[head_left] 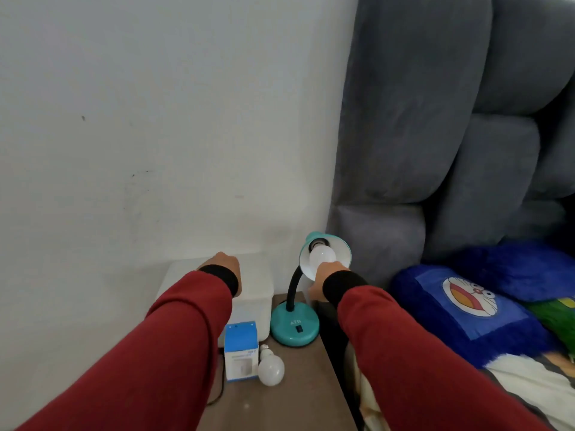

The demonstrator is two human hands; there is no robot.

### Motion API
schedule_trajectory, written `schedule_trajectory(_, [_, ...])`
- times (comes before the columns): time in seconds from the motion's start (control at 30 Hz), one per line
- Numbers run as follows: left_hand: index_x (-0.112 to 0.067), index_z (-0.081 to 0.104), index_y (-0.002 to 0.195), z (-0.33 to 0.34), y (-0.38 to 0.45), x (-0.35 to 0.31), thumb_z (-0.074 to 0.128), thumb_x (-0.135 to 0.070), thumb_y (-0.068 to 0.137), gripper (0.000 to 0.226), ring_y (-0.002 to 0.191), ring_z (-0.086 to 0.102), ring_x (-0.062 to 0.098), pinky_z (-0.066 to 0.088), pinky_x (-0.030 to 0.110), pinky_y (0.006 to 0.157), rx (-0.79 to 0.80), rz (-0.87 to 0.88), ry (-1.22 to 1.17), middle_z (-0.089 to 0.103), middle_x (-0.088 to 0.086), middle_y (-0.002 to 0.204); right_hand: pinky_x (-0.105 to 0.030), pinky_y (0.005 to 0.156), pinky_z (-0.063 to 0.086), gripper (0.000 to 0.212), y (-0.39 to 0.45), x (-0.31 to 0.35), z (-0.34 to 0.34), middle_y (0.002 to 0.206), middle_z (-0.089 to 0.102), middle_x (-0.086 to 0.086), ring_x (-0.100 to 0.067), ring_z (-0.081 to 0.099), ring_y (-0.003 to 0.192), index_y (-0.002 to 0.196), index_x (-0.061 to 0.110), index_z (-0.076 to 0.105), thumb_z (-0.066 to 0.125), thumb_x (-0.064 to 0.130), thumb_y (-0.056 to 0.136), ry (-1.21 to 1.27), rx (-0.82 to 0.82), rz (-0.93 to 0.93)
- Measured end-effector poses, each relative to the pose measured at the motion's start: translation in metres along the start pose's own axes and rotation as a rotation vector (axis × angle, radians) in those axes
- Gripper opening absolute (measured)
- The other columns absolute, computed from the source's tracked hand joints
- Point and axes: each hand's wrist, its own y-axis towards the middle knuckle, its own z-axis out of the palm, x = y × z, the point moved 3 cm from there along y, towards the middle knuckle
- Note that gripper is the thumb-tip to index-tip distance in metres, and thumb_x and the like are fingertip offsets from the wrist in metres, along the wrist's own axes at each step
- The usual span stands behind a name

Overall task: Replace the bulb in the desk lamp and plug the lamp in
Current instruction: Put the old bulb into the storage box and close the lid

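A teal desk lamp [294, 325] stands on a brown bedside table [298, 396], its shade [340, 248] tilted toward me. A white bulb [322, 255] sits in the shade's socket, and my right hand [323, 279] is closed around its lower part. My left hand [222, 262] hovers as a fist over a white plastic box, holding nothing. A second white bulb [270, 370] lies loose on the table beside a blue and white bulb carton [241, 349]. The lamp's plug is hidden.
A white lidded plastic box [253, 293] sits left of the lamp against the white wall. A black cable [217, 396] hangs off the table's left edge. A grey padded headboard [435, 135] and a bed with blue cartoon pillows [460, 306] fill the right side.
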Motion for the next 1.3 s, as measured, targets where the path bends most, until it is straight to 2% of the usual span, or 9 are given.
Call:
schedule_trajectory(0.13, [-0.006,0.063,0.113,0.0,-0.005,0.043,0.056,-0.021,0.09,0.028,0.106,0.064,0.025,0.05,0.027,0.078,0.007,-0.088,0.009,0.062,0.01,0.118,-0.033,0.097,0.046,0.045,-0.001,0.027,0.002,0.13,0.057,-0.013,-0.028,0.055,0.119,0.127,0.003,0.053,0.056,0.027,0.089,-0.103,0.016,-0.093])
schedule_trajectory(0.23, [-0.007,0.063,0.114,0.005,-0.005,0.074,0.056,-0.02,0.09,0.028,0.105,0.065,0.024,0.049,0.026,0.075,0.025,-0.153,0.013,0.063,0.009,0.116,-0.031,0.092,0.049,0.04,0.003,0.049,0.009,0.126,0.061,-0.013,-0.028,0.059,0.115,0.122,0.005,0.058,0.056,0.028,0.089,-0.17,0.049,-0.165])
schedule_trajectory(0.37, [-0.007,0.061,0.117,0.023,0.003,0.104,0.056,-0.023,0.09,0.032,0.109,0.063,0.022,0.046,0.024,0.073,0.07,-0.189,-0.025,0.064,0.007,0.114,-0.03,0.087,0.048,0.048,0.02,0.074,0.027,0.127,0.061,-0.013,-0.029,0.058,0.116,0.121,0.004,0.058,0.063,0.036,0.085,-0.167,0.095,-0.199])
schedule_trajectory(0.47, [-0.009,0.046,0.137,0.042,0.015,0.118,0.057,-0.039,0.09,0.057,0.124,0.052,0.023,0.045,0.027,0.097,0.097,-0.204,-0.123,0.052,0.008,0.137,-0.031,0.098,0.043,0.063,0.034,0.084,0.046,0.138,0.051,-0.012,-0.028,0.05,0.125,0.135,0.01,0.045,0.065,0.04,0.084,-0.068,0.117,-0.226])
schedule_trajectory(0.53, [-0.013,0.031,0.146,0.059,0.024,0.124,0.057,-0.047,0.088,0.073,0.132,0.045,0.025,0.04,0.03,0.105,0.126,-0.203,-0.242,0.041,0.01,0.146,-0.032,0.103,0.04,0.072,0.042,0.084,0.06,0.141,0.044,-0.013,-0.028,0.047,0.128,0.142,0.018,0.035,0.067,0.041,0.082,0.024,0.11,-0.24])
schedule_trajectory(0.7, [-0.022,0.006,0.152,0.099,0.042,0.129,0.062,-0.055,0.081,0.097,0.139,0.032,0.029,0.031,0.034,0.113,0.155,-0.179,-0.438,0.027,0.014,0.154,-0.035,0.106,0.038,0.085,0.059,0.078,0.092,0.143,0.033,-0.016,-0.03,0.043,0.13,0.146,0.032,0.023,0.072,0.044,0.077,0.209,0.068,-0.233])
schedule_trajectory(0.87, [-0.028,0.0,0.152,0.119,0.049,0.125,0.069,-0.047,0.079,0.102,0.147,0.012,0.03,0.019,0.039,0.118,0.148,-0.17,-0.649,0.006,0.017,0.158,-0.036,0.112,0.036,0.094,0.073,0.076,0.112,0.151,0.026,-0.016,-0.03,0.038,0.135,0.149,0.035,0.016,0.073,0.045,0.074,0.332,0.136,-0.193])
schedule_trajectory(1.13, [-0.015,0.011,0.152,0.121,0.054,0.127,0.075,-0.039,0.076,0.102,0.141,0.027,0.027,0.026,0.035,0.114,0.017,-0.17,-0.733,0.026,0.011,0.152,-0.033,0.117,0.021,0.092,0.079,0.077,0.124,0.157,0.014,-0.011,-0.027,0.02,0.144,0.151,0.025,0.015,0.07,0.044,0.079,0.364,0.171,-0.214])
schedule_trajectory(1.3, [-0.013,0.011,0.151,0.116,0.052,0.127,0.076,-0.04,0.075,0.104,0.141,0.028,0.027,0.026,0.034,0.115,0.007,-0.176,-0.715,0.03,0.01,0.151,-0.031,0.116,0.022,0.09,0.075,0.077,0.119,0.156,0.018,-0.01,-0.026,0.021,0.144,0.151,0.019,0.015,0.066,0.046,0.081,0.318,0.141,-0.233])
